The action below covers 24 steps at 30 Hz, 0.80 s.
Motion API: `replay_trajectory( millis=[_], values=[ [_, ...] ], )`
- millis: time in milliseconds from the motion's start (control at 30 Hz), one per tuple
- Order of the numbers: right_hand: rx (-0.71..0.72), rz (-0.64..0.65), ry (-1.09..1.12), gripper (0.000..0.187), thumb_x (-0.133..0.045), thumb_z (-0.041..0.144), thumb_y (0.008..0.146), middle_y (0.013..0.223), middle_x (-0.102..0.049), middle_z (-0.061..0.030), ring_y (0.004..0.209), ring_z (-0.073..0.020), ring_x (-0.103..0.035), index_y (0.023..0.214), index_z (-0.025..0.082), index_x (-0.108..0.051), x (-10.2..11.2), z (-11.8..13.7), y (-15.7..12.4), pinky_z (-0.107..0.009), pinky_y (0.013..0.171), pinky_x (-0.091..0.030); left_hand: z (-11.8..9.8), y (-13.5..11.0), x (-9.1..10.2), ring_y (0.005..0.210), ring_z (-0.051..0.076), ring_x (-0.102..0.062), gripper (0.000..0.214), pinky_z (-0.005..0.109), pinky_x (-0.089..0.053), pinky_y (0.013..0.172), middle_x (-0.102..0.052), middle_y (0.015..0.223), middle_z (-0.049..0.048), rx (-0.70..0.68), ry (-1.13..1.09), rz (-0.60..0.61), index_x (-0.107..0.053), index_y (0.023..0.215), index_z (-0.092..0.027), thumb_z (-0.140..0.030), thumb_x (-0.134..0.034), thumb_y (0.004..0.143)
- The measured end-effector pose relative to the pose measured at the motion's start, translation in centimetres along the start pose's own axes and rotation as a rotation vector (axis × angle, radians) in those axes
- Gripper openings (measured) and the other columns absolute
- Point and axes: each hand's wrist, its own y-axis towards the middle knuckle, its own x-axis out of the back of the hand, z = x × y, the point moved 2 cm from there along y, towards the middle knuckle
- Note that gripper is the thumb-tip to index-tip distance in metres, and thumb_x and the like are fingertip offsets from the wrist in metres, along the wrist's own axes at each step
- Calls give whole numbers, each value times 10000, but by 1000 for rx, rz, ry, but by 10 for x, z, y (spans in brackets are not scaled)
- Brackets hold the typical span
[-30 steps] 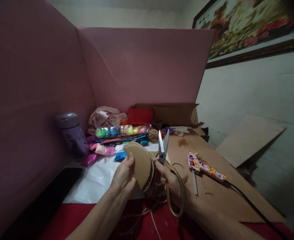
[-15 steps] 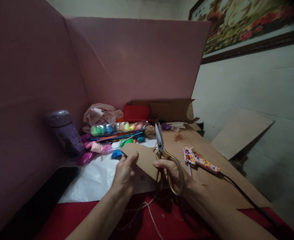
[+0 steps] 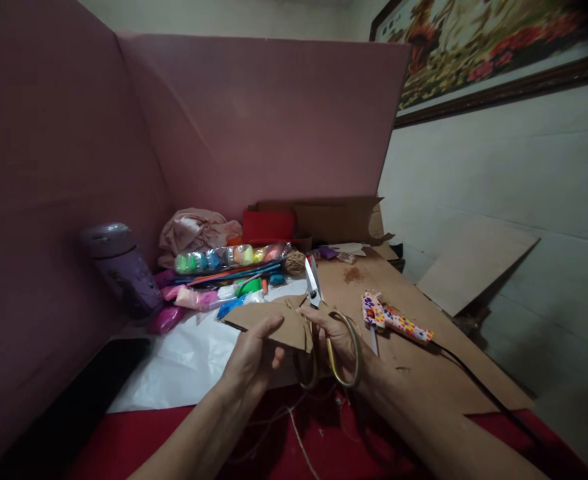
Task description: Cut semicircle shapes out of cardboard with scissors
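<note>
Between my hands is a piece of brown cardboard (image 3: 269, 321) with a pointed left end. My left hand (image 3: 254, 350) is closed on its lower left part, thumb on top. My right hand (image 3: 339, 340) grips a pair of scissors (image 3: 313, 293) with gold handles, and its thumb and fingers are at the right edge of the cardboard. The blades point up and away, slightly apart, beyond the cardboard. Some right-hand fingers are hidden behind the handles. Below the hands, a thin string (image 3: 299, 433) hangs over the red cloth (image 3: 174, 440).
A flowered glue gun (image 3: 397, 323) with a black cord lies on a cardboard sheet (image 3: 439, 380) at right. Packs of coloured clay (image 3: 229, 259), a ball of twine (image 3: 295, 264) and a purple bottle (image 3: 121, 270) stand behind and left. White paper (image 3: 174, 367) lies at left.
The cardboard has tilted flatter and turned in my hands, its pointed end now further left. The scissors have shifted slightly left and down. The whole view has shifted a little.
</note>
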Motion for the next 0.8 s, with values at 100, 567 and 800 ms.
replay_trajectory(
  millis=[100,567,800],
  values=[
    [8,-31,-50,291,-658,394,733,589,-655,-17,468,-148,-609,884,151,-605,1,-2,-1,-248,470,-493,-4,2,3,245,49,-376,55,146,-271,257,-559,427,-8,-26,-27,-91,-565,711,-108,-161,-576,723],
    [52,-18,-82,478,-682,185,658,659,-643,9,511,-179,-605,1105,203,-513,6,-8,-9,-285,441,-483,5,-19,-2,354,69,-424,253,181,-313,308,-525,480,-23,-431,208,-88,-618,639,-114,-354,-667,697],
    [164,-12,-203,403,-672,189,655,776,-650,-7,564,-159,-600,1041,212,-560,-3,5,-21,-271,495,-476,4,-21,-1,457,124,-510,320,239,-410,419,-624,617,38,-393,195,133,-665,834,-127,-427,-561,789]
  ],
)
